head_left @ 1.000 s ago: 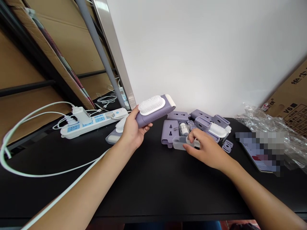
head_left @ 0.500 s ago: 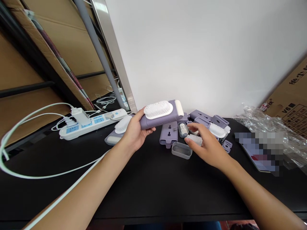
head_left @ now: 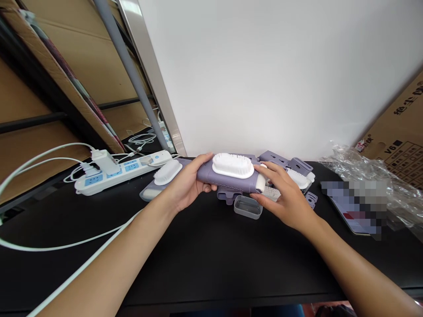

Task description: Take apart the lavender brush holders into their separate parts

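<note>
A long purple case (head_left: 228, 181) with a white oval brush (head_left: 233, 165) on its upper face is raised over the table. My left hand (head_left: 190, 185) is wrapped round its left end. At its cream-coloured right end, the thumb and fingers of my right hand (head_left: 284, 193) close round the case. A similar case with a white brush (head_left: 168, 172) lies behind my left wrist. Below the held case stands a small clear tray (head_left: 247, 208). Purple parts and another white brush (head_left: 298, 179) lie behind my right hand, partly hidden by it.
On the left a white power strip (head_left: 122, 172) has plugs and looping white cables. A phone (head_left: 350, 209), partly pixelated, lies at the right beside crumpled clear plastic (head_left: 370, 176) and a cardboard box (head_left: 396, 136). A white wall rises behind the black table (head_left: 211, 264).
The case in my left hand has moved right and down, and tilts the other way. My right hand, which was apart from it, now grips its right end.
</note>
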Tool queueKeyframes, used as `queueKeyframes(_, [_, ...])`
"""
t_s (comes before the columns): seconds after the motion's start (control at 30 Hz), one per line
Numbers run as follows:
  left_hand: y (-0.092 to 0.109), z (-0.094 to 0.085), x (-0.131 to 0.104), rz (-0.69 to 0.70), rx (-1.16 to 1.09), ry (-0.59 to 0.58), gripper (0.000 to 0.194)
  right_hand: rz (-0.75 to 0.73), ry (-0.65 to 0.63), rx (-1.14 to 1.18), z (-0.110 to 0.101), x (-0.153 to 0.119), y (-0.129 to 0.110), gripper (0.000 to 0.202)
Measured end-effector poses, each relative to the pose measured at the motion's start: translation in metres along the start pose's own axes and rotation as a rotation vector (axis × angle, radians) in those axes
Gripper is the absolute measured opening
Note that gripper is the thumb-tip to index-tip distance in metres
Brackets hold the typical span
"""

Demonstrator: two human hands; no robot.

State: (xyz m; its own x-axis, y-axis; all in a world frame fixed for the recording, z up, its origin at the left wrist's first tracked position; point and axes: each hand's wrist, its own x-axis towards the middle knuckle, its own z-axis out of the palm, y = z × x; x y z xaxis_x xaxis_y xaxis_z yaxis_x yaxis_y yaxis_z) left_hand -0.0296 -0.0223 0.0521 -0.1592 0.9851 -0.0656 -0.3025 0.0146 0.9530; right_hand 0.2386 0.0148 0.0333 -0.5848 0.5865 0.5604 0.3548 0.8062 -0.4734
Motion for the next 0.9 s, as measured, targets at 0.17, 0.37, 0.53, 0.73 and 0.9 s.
queueKeyframes(0.17, [-0.001, 0.003, -0.004, 0.188, -0.157, -0.11, 0.052, 0.173, 0.08, 0.234, 0.006, 0.003, -0.001, 0.055])
queueKeyframes(0.37, [-0.008, 0.009, -0.006, 0.228, -0.139, -0.059, 0.065, 0.363, 0.031, 0.535, 0.012, 0.004, -0.006, 0.059])
queueKeyframes(0.53, [-0.01, 0.009, -0.003, 0.284, -0.152, -0.021, 0.056, 0.328, -0.097, 0.633, 0.011, 0.001, -0.007, 0.062])
queueKeyframes(0.73, [-0.013, 0.008, -0.004, 0.297, -0.122, -0.048, 0.059, 0.374, -0.185, 0.61, 0.011, -0.004, -0.007, 0.069])
queueKeyframes(0.9, [-0.015, 0.01, -0.005, 0.304, -0.106, -0.045, 0.057, 0.332, -0.144, 0.582, 0.012, -0.006, -0.009, 0.063])
